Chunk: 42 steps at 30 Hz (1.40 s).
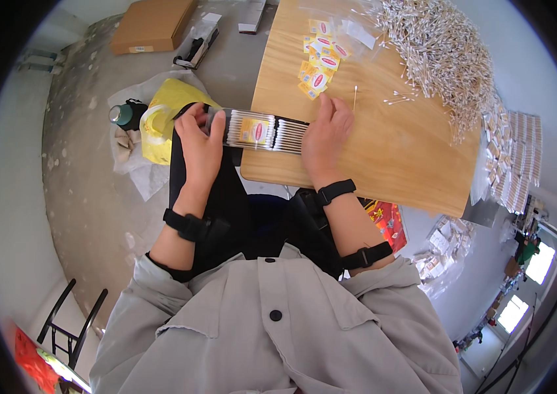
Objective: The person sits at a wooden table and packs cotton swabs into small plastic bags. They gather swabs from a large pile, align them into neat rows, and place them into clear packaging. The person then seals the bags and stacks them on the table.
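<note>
A long, clear pack of cotton swabs (289, 136) lies crosswise between my hands, partly over the table's left edge. Its swabs sit in two groups with a dark gap between them. Over the left group is a yellow card (254, 131) with a red oval. My left hand (201, 141) grips the left end, thumb and fingers closed around it. At the other end, my right hand (325, 139) curls its fingers over the pack; its thumb is mostly hidden. A single loose cotton swab (355, 97) lies just beyond the right hand.
On the wooden table (396, 164), yellow cards (321, 62) lie scattered near a clear bag (350, 33). A big heap of cotton swabs (446, 52) covers the far right. Filled packs (521, 154) stack beyond it. A yellow bag (176, 98) and a cardboard box (153, 25) are at left.
</note>
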Each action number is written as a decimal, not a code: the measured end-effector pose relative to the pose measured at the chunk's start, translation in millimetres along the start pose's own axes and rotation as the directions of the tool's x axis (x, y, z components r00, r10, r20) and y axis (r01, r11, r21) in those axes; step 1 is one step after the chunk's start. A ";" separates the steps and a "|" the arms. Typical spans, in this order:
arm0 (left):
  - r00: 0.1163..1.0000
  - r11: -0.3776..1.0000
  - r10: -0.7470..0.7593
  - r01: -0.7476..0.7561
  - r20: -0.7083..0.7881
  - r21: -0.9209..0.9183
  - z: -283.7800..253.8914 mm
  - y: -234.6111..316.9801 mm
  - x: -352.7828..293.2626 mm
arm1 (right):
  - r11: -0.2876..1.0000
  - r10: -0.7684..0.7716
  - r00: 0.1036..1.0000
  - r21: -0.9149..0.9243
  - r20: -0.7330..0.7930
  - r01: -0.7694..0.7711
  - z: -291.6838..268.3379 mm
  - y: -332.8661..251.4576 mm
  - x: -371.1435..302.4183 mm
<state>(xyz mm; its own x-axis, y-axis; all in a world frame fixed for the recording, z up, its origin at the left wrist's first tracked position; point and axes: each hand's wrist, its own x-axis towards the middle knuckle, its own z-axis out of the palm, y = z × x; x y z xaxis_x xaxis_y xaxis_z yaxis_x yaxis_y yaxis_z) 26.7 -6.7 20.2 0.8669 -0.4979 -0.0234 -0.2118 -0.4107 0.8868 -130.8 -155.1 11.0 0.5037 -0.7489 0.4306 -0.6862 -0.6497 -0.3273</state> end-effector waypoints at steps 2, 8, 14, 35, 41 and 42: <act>0.945 0.901 -0.263 0.312 0.193 -0.302 5.0 -24.5 10.2 | 1.000 -0.011 1.000 0.003 0.000 0.011 0.6 -0.7 0.5; 0.801 0.548 -0.418 0.599 0.430 -0.583 19.3 -7.6 1.8 | 0.999 -0.019 1.000 -0.027 0.015 0.020 -3.4 1.1 0.6; 0.800 0.460 -0.385 0.598 0.459 -0.656 29.2 -24.2 2.8 | 0.999 -0.025 1.000 -0.039 0.019 0.025 -4.9 -3.3 2.4; 0.932 0.652 -0.257 0.363 0.257 -0.666 28.8 -12.1 -1.9 | 0.999 -0.045 0.998 0.019 0.046 0.044 7.3 -38.5 9.6; 0.938 0.710 -0.272 0.346 0.215 -0.613 23.9 -5.3 -2.0 | 0.900 0.165 0.986 0.409 -0.002 -0.150 2.3 -35.6 1.2; 0.925 0.680 -0.283 0.379 0.252 -0.628 21.8 -6.5 -0.5 | 0.840 0.225 0.974 0.509 -0.010 -0.189 -5.7 -33.7 -3.5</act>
<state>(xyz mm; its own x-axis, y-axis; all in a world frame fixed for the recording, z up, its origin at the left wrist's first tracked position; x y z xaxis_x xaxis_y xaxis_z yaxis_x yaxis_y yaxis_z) 17.8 -20.5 4.4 0.7488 -0.5366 -0.3891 0.4676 0.0115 0.8839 -112.5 -129.8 25.3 0.3310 -0.8748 0.3537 -0.4042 -0.4702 -0.7846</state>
